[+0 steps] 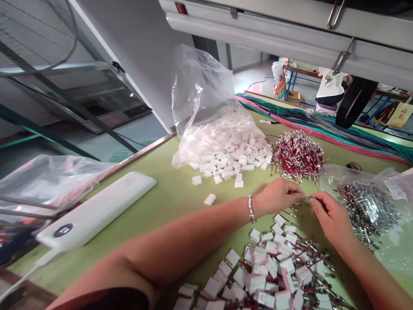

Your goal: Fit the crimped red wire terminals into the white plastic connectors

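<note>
My left hand (280, 196), with a silver bracelet at the wrist, reaches across the green table, its thumb and fingertips pinched together. Close beside it my right hand (329, 212) is pinched too, the fingertips of both nearly meeting. Small metallic bits show between them, too tiny to name. Just behind the hands lies a heap of short red wires with metal ends (298, 156). In front of them spreads a pile of white connectors with red wires (267, 271). A clear bag of metal terminals (371, 206) is at the right.
A clear plastic bag (206, 94) spills white connector housings (232, 150) at the back. A white elongated device with a cable (106, 206) rests at the left. Long colored wires (322, 125) run along the far edge. A seated person (331, 86) is in the background.
</note>
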{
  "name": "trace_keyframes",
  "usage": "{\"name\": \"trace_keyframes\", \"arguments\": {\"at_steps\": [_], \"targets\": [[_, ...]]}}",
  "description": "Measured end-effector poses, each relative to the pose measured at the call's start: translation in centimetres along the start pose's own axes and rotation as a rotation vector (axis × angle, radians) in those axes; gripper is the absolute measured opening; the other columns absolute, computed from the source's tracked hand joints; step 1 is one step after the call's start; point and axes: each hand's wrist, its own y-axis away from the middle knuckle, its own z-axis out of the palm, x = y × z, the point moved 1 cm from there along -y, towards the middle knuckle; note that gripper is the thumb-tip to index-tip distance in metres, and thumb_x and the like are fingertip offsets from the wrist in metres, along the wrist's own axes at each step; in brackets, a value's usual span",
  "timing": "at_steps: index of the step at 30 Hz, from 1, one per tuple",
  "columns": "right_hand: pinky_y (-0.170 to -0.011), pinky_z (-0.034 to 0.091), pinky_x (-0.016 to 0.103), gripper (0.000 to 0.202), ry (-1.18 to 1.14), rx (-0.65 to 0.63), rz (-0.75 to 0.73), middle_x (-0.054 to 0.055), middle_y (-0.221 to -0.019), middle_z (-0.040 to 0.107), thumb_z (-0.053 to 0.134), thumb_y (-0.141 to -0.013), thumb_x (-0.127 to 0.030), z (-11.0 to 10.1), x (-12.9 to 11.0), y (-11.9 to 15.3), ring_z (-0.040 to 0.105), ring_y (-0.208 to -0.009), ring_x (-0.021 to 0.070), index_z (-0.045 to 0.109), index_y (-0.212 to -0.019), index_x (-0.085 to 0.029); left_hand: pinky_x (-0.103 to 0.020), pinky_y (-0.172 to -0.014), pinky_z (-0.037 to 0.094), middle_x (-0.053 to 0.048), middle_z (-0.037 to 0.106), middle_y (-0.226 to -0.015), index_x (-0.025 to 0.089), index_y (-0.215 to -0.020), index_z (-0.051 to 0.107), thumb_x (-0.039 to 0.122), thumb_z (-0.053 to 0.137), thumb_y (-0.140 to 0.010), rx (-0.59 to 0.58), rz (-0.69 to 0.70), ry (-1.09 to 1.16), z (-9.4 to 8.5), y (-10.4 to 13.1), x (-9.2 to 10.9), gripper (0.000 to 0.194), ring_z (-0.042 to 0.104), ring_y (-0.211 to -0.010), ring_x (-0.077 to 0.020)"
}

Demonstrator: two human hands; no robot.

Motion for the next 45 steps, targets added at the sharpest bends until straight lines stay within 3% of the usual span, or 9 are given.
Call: {"name": "trace_keyframes", "arguments": {"at_steps": [9, 15, 18, 24, 28, 32, 36, 41, 45], "targets": [[-0.053, 0.036, 0.025, 0.025, -0.071, -0.026, 0.032, -0.003, -0.056, 0.052, 0.049, -0.084, -0.04, -0.4, -0.3, -0.2, 0.048, -0.054, 0.014, 0.057, -0.07, -0.022, -0.02, -0.057, 0.042, 0.0, 0.066, -0.069, 0.015, -0.081, 0.071, 0.032, 0.054, -0.087, 0.001, 0.053, -0.143, -0.1, 0.3, 0.2, 0.025, 0.056, -0.062, -0.0088], [-0.05, 0.032, 0.023, 0.034, -0.158, -0.257, 0.148, -0.004, -0.054, 0.047, 0.048, -0.086, -0.043, -0.9, -0.4, 0.0, 0.042, -0.052, 0.0115, 0.048, -0.06, -0.021, -0.022, -0.061, 0.044, -0.001, 0.065, -0.075, 0.019, -0.085, 0.067, 0.02, 0.048, -0.091, -0.004, 0.578, -0.735, -0.5, 1.3, 0.8, 0.02, 0.06, -0.072, -0.0113], [-0.046, 0.028, 0.023, 0.036, -0.254, -0.309, 0.218, -0.005, -0.055, 0.045, 0.048, -0.086, -0.047, -0.5, -0.3, 0.2, 0.037, -0.048, 0.0098, 0.048, -0.062, -0.021, -0.024, -0.056, 0.042, -0.001, 0.063, -0.072, 0.019, -0.085, 0.065, 0.017, 0.045, -0.091, -0.033, 0.68, -0.889, -0.3, 1.4, 1.0, 0.021, 0.058, -0.069, -0.0122], [-0.053, 0.036, 0.025, 0.031, -0.159, -0.136, 0.08, -0.003, -0.057, 0.049, 0.049, -0.086, -0.042, -1.6, -0.2, 0.0, 0.045, -0.055, 0.0126, 0.051, -0.063, -0.021, -0.027, -0.073, 0.047, -0.004, 0.07, -0.089, 0.018, -0.101, 0.068, 0.025, 0.049, -0.093, -0.044, 0.524, -0.781, -2.9, 0.4, 3.1, 0.021, 0.061, -0.084, -0.0155], [-0.06, 0.042, 0.028, 0.027, -0.001, -0.144, -0.021, 0.0, -0.066, 0.06, 0.048, -0.087, -0.042, -2.5, -0.2, -0.8, 0.054, -0.064, 0.0165, 0.058, -0.071, -0.022, -0.022, -0.078, 0.047, -0.003, 0.072, -0.088, 0.016, -0.089, 0.071, 0.016, 0.055, -0.088, -0.101, 0.384, -0.539, -5.2, 0.8, 4.0, 0.016, 0.063, -0.082, -0.0118], [-0.074, 0.046, 0.032, 0.026, 0.099, -0.215, -0.214, 0.008, -0.102, 0.068, 0.047, -0.086, -0.033, -1.5, -3.0, -1.8, 0.062, -0.088, 0.0222, 0.063, -0.102, -0.022, -0.021, -0.07, 0.046, -0.002, 0.071, -0.079, 0.015, -0.082, 0.07, 0.012, 0.057, -0.083, -0.048, 0.243, -0.461, -5.2, 1.9, 4.6, 0.014, 0.061, -0.072, -0.01], [-0.064, 0.043, 0.031, 0.032, 0.135, -0.229, -0.251, 0.008, -0.084, 0.071, 0.038, -0.087, -0.025, -0.1, -6.2, -2.4, 0.063, -0.071, 0.0213, 0.065, -0.104, -0.019, -0.02, -0.066, 0.045, -0.001, 0.07, -0.076, 0.014, -0.083, 0.07, 0.016, 0.058, -0.081, 0.06, 0.121, -0.343, -6.1, 3.1, 5.2, 0.013, 0.06, -0.068, -0.0091], [-0.055, 0.04, 0.028, 0.027, 0.034, -0.098, -0.152, 0.002, -0.066, 0.068, 0.046, -0.087, -0.036, -0.7, -4.6, -2.9, 0.057, -0.055, 0.017, 0.063, -0.101, -0.021, -0.023, -0.069, 0.045, -0.003, 0.068, -0.082, 0.015, -0.086, 0.069, 0.03, 0.057, -0.083, 0.362, -0.027, -0.427, -11.1, 5.5, 3.1, 0.02, 0.059, -0.073, -0.0117], [-0.047, 0.035, 0.027, 0.023, 0.037, -0.141, -0.079, 0.001, -0.068, 0.068, 0.049, -0.086, -0.04, -1.1, -2.5, -3.2, 0.048, -0.045, 0.0129, 0.063, -0.081, -0.023, -0.027, -0.073, 0.045, -0.005, 0.068, -0.085, 0.016, -0.089, 0.071, 0.022, 0.058, -0.08, 0.206, -0.259, -0.717, -12.0, 6.9, -0.3, 0.017, 0.06, -0.079, -0.0171]]}}
